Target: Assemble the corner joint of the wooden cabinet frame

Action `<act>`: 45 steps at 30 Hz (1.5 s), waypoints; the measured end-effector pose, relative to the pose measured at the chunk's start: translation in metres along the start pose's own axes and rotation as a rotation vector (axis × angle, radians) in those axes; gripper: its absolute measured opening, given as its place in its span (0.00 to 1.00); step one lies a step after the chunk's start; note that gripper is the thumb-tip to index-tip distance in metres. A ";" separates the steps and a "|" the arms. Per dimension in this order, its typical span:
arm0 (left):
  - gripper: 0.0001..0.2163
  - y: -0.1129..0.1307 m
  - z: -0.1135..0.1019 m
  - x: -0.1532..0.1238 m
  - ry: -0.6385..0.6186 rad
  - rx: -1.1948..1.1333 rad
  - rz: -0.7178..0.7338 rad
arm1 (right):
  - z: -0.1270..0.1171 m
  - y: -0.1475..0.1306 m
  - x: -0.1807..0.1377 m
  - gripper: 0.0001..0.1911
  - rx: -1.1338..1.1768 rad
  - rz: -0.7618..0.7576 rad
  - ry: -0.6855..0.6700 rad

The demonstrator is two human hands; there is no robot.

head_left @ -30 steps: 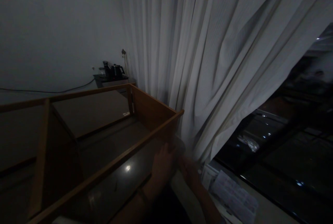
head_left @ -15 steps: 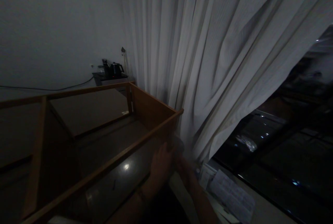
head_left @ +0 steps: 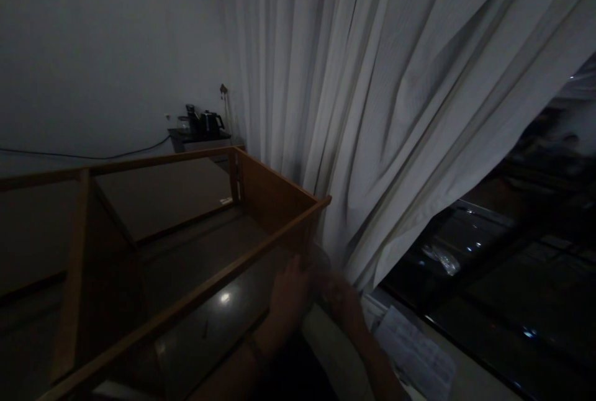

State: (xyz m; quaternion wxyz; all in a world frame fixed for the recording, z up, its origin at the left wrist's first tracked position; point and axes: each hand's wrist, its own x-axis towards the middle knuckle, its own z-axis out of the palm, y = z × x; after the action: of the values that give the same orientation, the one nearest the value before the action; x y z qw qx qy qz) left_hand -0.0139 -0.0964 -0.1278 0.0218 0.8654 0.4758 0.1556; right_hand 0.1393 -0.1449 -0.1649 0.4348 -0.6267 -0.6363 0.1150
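Note:
At the near right corner of a wooden cabinet frame [head_left: 195, 292], my left hand [head_left: 287, 289] is held close to the wood and the glass-like panel. Its fingertips are dim and blurred, so their grip cannot be made out. Just to the right, my right hand [head_left: 342, 298] has its fingers curled in. A pale, smeared shape [head_left: 320, 258] lies between and above both hands, too blurred to name. Below my right hand is a pale rounded surface [head_left: 333, 342].
A long white curtain [head_left: 354, 109] hangs beside the cabinet corner. At the lower right lie printed sheets [head_left: 414, 351] by a dark window [head_left: 512, 289]. A black kettle [head_left: 210, 121] stands on a small table at the back. A cable [head_left: 84, 156] runs along the wall.
My right hand has turned and shifted slightly up and right, its fingers now more curled. My left hand stays almost where it was. The view has shifted a little.

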 end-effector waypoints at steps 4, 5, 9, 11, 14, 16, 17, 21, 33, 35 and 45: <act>0.19 0.001 -0.004 0.000 -0.011 -0.007 0.006 | -0.001 0.007 0.001 0.13 -0.159 -0.201 -0.049; 0.19 0.001 -0.004 0.001 -0.014 -0.009 0.005 | 0.000 0.008 0.001 0.12 -0.202 -0.220 -0.057; 0.20 0.001 -0.007 0.001 -0.049 -0.007 -0.006 | 0.003 0.010 0.001 0.12 -0.335 -0.257 -0.096; 0.21 0.002 -0.008 0.001 -0.063 -0.007 -0.010 | 0.004 0.007 0.001 0.13 -0.358 -0.246 -0.094; 0.21 0.002 -0.009 0.000 -0.057 -0.014 -0.007 | 0.004 -0.001 0.000 0.16 -0.302 -0.171 -0.073; 0.20 0.003 -0.010 0.000 -0.046 -0.017 -0.004 | 0.005 -0.009 -0.001 0.19 -0.193 -0.085 -0.049; 0.20 0.003 -0.009 -0.001 -0.046 -0.016 -0.006 | 0.006 -0.013 -0.001 0.21 -0.120 -0.031 -0.039; 0.20 0.002 -0.007 -0.001 -0.064 -0.014 -0.020 | 0.010 -0.025 -0.001 0.29 0.150 0.178 -0.020; 0.20 0.000 -0.006 -0.002 -0.036 -0.012 0.012 | 0.018 -0.023 -0.002 0.30 -0.184 0.069 0.003; 0.20 0.000 -0.005 -0.002 -0.024 -0.008 0.003 | 0.013 -0.024 0.000 0.27 -0.316 0.010 -0.020; 0.21 0.001 -0.006 0.000 -0.074 -0.007 -0.011 | -0.010 -0.025 0.000 0.18 -0.530 -0.099 -0.101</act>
State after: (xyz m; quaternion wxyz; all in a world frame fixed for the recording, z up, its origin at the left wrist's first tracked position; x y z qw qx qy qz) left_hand -0.0150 -0.0973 -0.1221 0.0434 0.8678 0.4790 0.1249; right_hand 0.1289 -0.1531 -0.1421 0.2285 -0.6801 -0.6951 -0.0456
